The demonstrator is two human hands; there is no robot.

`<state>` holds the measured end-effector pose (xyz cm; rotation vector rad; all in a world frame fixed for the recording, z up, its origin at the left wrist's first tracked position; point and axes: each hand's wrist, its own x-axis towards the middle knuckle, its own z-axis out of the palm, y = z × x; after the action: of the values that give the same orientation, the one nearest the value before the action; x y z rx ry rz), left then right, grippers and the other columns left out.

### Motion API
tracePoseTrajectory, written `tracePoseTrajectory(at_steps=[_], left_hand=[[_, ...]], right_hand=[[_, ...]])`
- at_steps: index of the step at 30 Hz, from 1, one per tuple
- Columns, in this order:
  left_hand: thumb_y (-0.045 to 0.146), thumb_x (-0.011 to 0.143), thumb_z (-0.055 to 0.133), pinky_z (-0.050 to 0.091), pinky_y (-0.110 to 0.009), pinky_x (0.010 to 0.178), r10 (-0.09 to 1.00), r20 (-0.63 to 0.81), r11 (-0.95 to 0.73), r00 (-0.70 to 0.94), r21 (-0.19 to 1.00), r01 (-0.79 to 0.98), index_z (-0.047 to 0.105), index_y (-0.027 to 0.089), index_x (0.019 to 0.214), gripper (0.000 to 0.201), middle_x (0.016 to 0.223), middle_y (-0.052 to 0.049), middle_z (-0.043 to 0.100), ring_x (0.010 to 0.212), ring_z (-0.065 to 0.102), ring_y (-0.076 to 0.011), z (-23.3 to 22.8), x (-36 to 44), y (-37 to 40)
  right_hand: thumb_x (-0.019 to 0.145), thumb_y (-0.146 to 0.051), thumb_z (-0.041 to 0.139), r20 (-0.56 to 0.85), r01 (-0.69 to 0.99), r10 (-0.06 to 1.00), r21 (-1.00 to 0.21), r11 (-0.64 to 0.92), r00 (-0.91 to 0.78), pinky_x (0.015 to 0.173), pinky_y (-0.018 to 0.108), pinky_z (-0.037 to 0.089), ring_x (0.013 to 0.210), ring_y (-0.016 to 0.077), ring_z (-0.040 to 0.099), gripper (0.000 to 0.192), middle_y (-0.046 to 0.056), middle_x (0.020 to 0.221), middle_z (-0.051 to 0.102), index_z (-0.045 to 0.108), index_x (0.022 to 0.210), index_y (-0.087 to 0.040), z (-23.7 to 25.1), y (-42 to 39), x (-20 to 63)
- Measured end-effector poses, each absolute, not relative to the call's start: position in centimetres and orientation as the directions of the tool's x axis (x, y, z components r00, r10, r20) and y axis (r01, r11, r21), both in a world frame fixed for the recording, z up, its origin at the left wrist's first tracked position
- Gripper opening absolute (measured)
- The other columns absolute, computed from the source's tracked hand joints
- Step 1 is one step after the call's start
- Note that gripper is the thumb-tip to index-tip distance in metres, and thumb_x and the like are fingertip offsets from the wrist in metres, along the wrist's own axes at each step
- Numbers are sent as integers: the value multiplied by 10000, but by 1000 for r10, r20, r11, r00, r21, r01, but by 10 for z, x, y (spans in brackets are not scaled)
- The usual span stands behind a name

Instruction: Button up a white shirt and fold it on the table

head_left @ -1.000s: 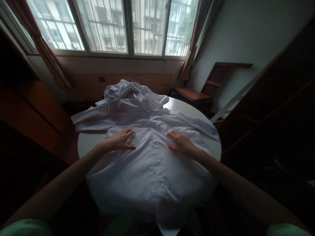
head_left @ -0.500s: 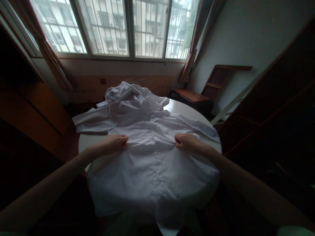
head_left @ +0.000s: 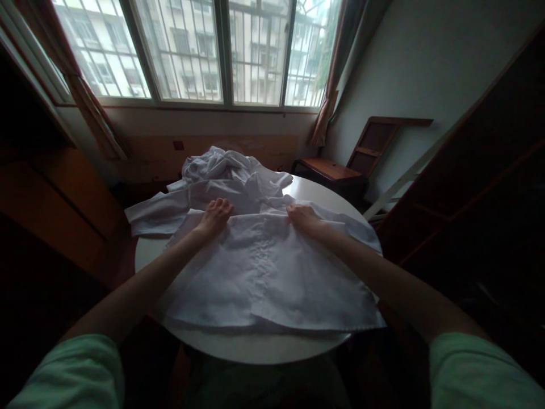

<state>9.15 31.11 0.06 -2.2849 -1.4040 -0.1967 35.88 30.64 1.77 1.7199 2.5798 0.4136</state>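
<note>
Daylight enters only through the barred window (head_left: 213,54) at the back, which is bright and partly washed out. The room itself is dim; the wooden furniture at both sides sinks into near-black shadow. The white shirt (head_left: 264,272) catches soft, flat light. Straight lines bow toward the edges, and the green sleeves (head_left: 477,369) at the bottom corners look soft and blurred.

Short light-green sleeves on both upper arms, forearms bare; left hand (head_left: 216,215) and right hand (head_left: 301,217) bare, no gloves.

The white shirt (head_left: 264,267) is thin, creased matt cloth; the round table (head_left: 255,343) looks smooth and faintly glossy.
</note>
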Motion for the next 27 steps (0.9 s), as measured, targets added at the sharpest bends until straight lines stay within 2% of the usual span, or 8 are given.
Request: tracePoseTrajectory(at_steps=[2,4,7,10,13,18,23,27], left_hand=[[66,791,409,405,-342,810,778,367,-460,510,-221,860,550,140,919,204,1000,-120,560,952,502,-228,-7,106,304],[99,785,435,428,-307,758,774,362,-534,519,-66,843,546,148,894,163,943,-97,575,879,530,-202,-12,123,297],[158,786,449,442,-270,706,803,341,-562,488,163,811,530,153,840,98,858,-63,587,771,547,-164,-20,147,293],[128,752,454,444,-272,719,827,360,-540,432,289,791,522,141,801,85,830,-70,593,762,549,-164,-34,162,299],[102,738,448,447,-285,740,835,381,-529,397,360,768,532,126,821,120,852,-86,597,787,548,-170,-48,165,305],[95,747,443,443,-294,777,837,414,-522,357,410,749,572,117,855,169,887,-92,609,835,546,-172,-57,162,308],[149,791,425,420,-266,694,919,236,-394,317,496,774,619,117,751,200,749,-63,626,699,547,-156,-46,168,318],[245,863,357,380,-249,636,937,281,-336,207,569,751,599,128,677,326,673,-51,601,633,514,-140,-46,171,317]], right_hand=[[848,-148,387,193,917,899,155,367,-392,682,301,412,856,250,592,220,171,960,605,560,972,-95,9,298,346],[866,-225,388,234,926,897,46,376,-376,687,297,412,838,240,598,225,149,942,620,558,969,-121,4,288,331],[891,-346,340,226,932,921,-102,347,-318,697,308,415,831,240,606,317,140,925,639,576,935,-139,-4,283,310],[877,-444,340,174,952,962,-187,244,-212,719,318,421,871,248,604,400,152,956,640,590,942,-140,-14,288,297],[830,-495,399,139,963,982,-218,159,-130,749,330,429,904,260,599,432,155,966,641,589,984,-139,-25,296,293],[801,-451,415,137,966,985,-224,130,-101,757,370,441,926,302,595,443,187,991,625,570,1013,-93,-29,298,294],[700,-523,533,-9,959,987,-239,155,-162,752,351,453,945,304,592,597,192,1005,617,494,1093,-75,-21,290,293],[717,-296,535,50,969,985,-182,169,-163,742,316,451,927,273,601,412,176,1000,614,489,1062,-76,-22,281,289]])
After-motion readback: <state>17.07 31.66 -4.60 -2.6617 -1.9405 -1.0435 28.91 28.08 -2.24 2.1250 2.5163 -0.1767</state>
